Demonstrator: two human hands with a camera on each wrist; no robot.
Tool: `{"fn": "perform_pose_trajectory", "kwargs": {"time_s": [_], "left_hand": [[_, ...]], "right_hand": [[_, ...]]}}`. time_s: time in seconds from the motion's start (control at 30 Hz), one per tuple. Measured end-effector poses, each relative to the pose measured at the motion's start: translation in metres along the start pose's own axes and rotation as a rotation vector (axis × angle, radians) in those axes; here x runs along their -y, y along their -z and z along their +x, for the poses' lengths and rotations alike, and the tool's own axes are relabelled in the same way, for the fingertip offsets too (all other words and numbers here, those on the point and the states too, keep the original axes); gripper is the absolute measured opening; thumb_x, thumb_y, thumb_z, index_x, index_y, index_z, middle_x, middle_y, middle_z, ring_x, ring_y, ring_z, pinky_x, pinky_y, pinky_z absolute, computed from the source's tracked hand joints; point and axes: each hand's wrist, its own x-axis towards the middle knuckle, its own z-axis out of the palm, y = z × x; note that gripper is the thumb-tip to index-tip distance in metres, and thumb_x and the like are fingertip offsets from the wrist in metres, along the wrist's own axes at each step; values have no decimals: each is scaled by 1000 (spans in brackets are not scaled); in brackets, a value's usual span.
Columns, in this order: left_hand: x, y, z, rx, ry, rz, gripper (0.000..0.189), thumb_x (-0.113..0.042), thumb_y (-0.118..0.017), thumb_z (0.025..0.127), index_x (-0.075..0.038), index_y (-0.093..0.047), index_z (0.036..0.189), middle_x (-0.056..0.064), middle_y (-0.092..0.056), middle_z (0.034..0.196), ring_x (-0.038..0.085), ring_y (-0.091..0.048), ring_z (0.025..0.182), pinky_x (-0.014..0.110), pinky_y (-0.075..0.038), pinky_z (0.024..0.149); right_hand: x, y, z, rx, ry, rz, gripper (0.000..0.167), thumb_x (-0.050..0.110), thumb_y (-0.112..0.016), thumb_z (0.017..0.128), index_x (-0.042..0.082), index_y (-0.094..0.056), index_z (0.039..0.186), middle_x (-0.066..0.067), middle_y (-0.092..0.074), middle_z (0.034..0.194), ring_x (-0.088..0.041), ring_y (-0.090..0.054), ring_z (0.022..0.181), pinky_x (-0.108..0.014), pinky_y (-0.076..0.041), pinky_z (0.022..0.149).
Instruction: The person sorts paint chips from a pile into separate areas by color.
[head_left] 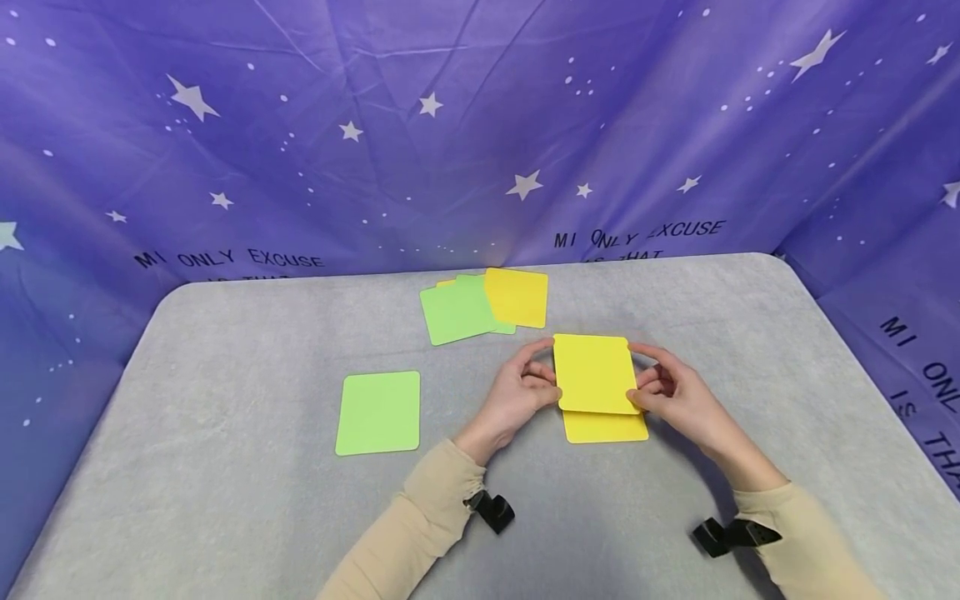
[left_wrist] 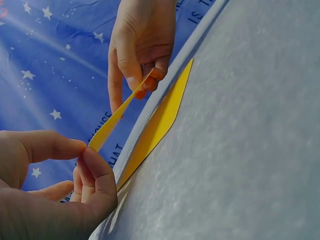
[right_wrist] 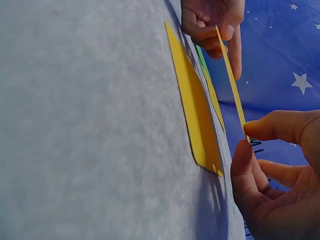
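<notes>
Starry purple cloth (head_left: 465,150) backs a gray table (head_left: 225,517) where left hand (head_left: 519,390) and right hand (head_left: 675,390) pinch opposite sides of a yellow card (head_left: 595,375), right of frame center, raised above a second card (head_left: 604,428).

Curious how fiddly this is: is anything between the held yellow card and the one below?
Nothing visible: wrist views show open space between the upper yellow card, pinched by the left hand and right hand, and the lower yellow card.

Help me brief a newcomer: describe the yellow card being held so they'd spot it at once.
On the grey table, find the left hand and right hand. Both pinch the upper yellow card, raised off the table, unlike the lower yellow card lying flat beneath.
</notes>
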Motion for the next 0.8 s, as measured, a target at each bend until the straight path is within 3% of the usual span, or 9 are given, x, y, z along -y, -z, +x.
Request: {"fn": "perform_pose_trajectory", "kwargs": {"time_s": [0.37,0.63,0.8], "left_hand": [[1,-8,-8,51,86,-13,60,12,-56,88,0,-40,144,12,-56,92,14,-59,71,32,-57,74],[2,-5,-15,123,145,11,55,8,-54,93,2,-36,145,12,-56,91,16,-62,74,31,-57,74],[0,-3,-18,141,154,51,54,5,-55,94,2,-37,145,14,-59,91,19,-63,76,32,-57,73]], "right_hand": [[-5,3,-11,58,-27,-53,61,-1,-64,89,-9,-35,142,-18,-51,100,-13,-50,77,-22,-46,59],[-7,5,-17,104,-9,-57,61,-2,-64,88,-10,-36,141,-17,-49,100,-11,-47,76,-22,-44,57],[-8,5,-18,102,7,-115,58,-3,-65,87,-10,-39,139,-15,-49,99,-11,-47,75,-22,-43,56]]}}
